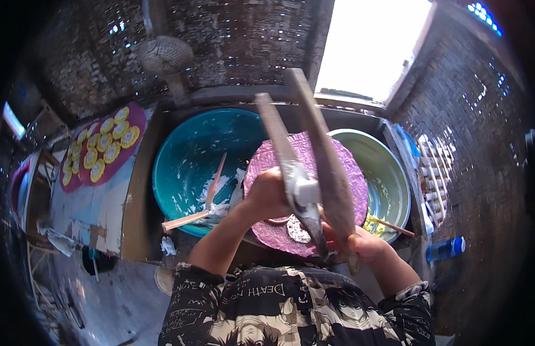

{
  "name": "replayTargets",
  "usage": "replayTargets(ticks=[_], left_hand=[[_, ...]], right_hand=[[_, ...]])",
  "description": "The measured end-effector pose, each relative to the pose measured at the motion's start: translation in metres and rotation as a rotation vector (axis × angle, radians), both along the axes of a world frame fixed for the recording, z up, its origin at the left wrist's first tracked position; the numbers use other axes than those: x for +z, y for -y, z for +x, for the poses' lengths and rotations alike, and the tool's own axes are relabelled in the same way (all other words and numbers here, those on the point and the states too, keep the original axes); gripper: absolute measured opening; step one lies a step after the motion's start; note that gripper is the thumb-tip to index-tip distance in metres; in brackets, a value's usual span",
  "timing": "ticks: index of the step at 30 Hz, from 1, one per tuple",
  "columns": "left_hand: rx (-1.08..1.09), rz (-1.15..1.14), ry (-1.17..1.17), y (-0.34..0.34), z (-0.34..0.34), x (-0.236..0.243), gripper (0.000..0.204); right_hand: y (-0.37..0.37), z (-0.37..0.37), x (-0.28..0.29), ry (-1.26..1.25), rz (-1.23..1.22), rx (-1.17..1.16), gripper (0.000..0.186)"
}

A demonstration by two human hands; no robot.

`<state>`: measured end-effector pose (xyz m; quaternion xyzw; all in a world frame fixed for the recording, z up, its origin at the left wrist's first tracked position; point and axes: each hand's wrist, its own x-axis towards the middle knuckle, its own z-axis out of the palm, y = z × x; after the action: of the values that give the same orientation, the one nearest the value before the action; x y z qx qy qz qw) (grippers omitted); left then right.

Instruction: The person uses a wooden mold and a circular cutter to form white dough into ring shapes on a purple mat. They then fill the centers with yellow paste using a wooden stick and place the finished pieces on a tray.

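Holding a long tool made of two brown wooden bars (336, 179), the person works over a round, pink-purple sheet with rough texture (262, 161). The tool stands slanted in front of the body, with its bars side by side and a little apart; between them there is a small white block (307, 192), next to a grey fitting which looks like metal.

The right hand (366, 247) is closed around the lower end of the right bar, with the thumb lying on it. The left hand (267, 193) is bent at the knuckles, against the middle of the left bar; its fingertips are hidden behind the bar, so I cannot tell how firmly it grips. Below this hand, a white round piece with dark pattern (298, 229) lies on the near part of the sheet, partly covered by the tool.

The sheet is situated between a large teal basin (187, 144) and a light green basin (394, 173), and it overlaps both in this view. In the teal basin there are white paste (221, 190) and two wooden sticks; in the green one, yellow paste (374, 228) and one thin stick.

At the left, a pale worn tabletop (89, 207) carries purple sheets (142, 124) with many round pieces, yellow and white (112, 151). A blue bottle (446, 249) is at the right, near a woven wall (486, 144).
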<state>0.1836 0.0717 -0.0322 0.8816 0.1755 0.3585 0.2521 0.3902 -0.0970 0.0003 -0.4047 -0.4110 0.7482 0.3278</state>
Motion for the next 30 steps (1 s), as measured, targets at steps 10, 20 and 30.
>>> replayTargets(ticks=[10,20,30], left_hand=[[-1.391,-0.962,0.981,-0.048,0.003,0.077,0.107],[-1.086,-1.440,1.228,-0.107,0.011,-0.005,0.055],[-0.860,-1.479,1.450,-0.095,-0.005,-0.042,0.059]], right_hand=[[0.003,0.021,-0.010,-0.394,-0.215,0.206,0.117],[-0.060,0.043,0.005,-0.065,-0.301,0.177,0.110],[-0.073,0.058,-0.006,0.099,-0.320,0.213,0.077]])
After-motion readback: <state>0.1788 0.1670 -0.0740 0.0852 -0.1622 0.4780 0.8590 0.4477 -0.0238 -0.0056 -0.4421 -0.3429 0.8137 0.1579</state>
